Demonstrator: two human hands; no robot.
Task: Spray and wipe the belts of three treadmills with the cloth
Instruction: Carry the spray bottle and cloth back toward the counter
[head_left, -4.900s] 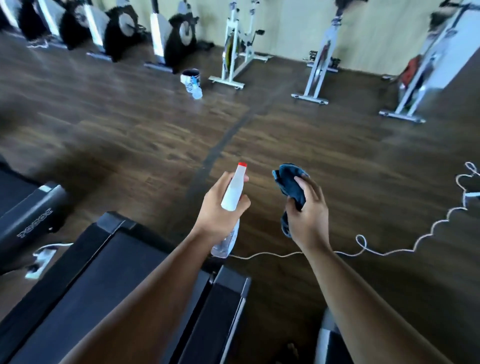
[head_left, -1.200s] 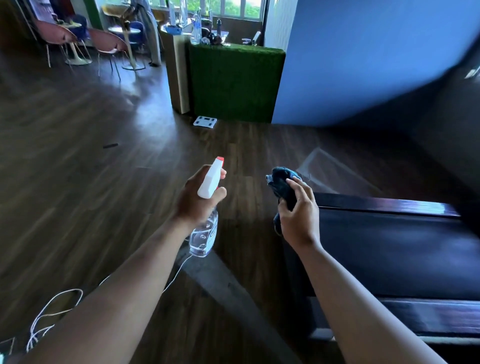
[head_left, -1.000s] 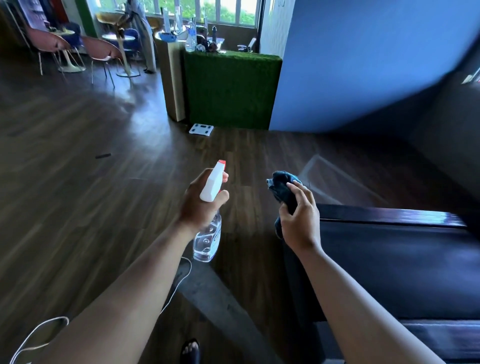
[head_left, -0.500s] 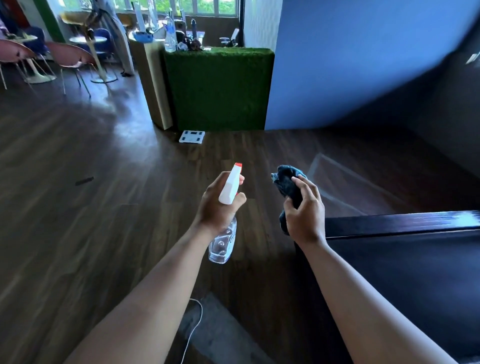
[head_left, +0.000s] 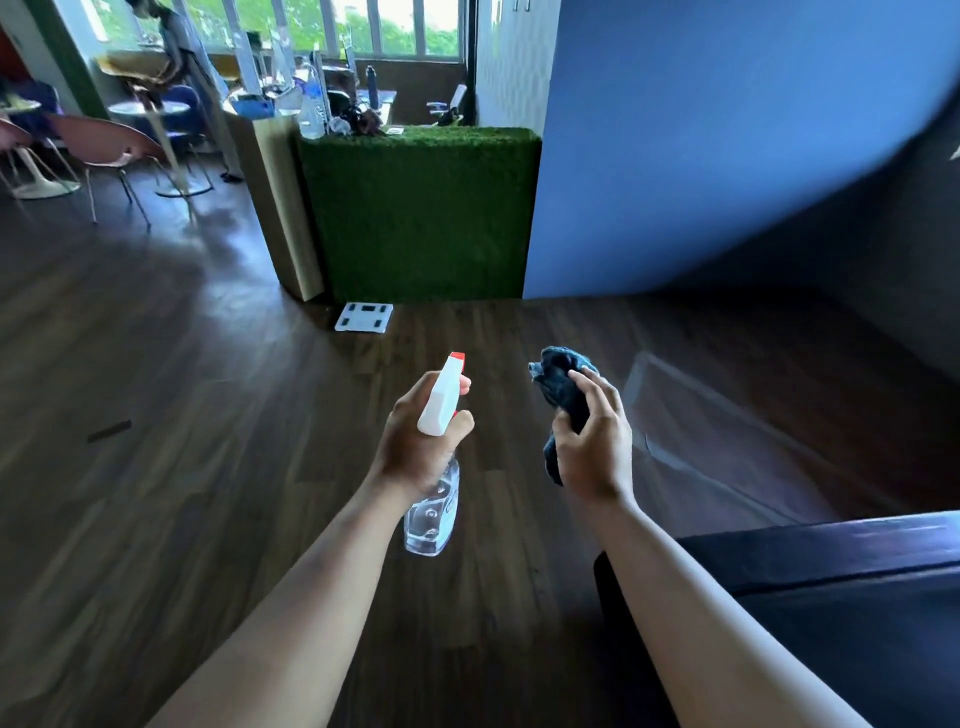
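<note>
Treadmill belt (head_left: 857, 629), flat, black and matte, fills the lower right, its glossy end rail edged by open dark wood-plank floor (head_left: 208, 467). Left of the treadmill, the left hand (head_left: 415, 452) wraps a clear plastic spray bottle (head_left: 434, 501) with a white, red-tipped head. Beyond the treadmill's corner, the right hand (head_left: 592, 447) clutches a crumpled dark blue cloth (head_left: 563, 387).

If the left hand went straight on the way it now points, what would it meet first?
The way looks free nearby: the left hand, gripping the spray bottle, points over bare floor. Farther along that line stands the green counter, with a white scale at its foot; depth is unclear.
</note>
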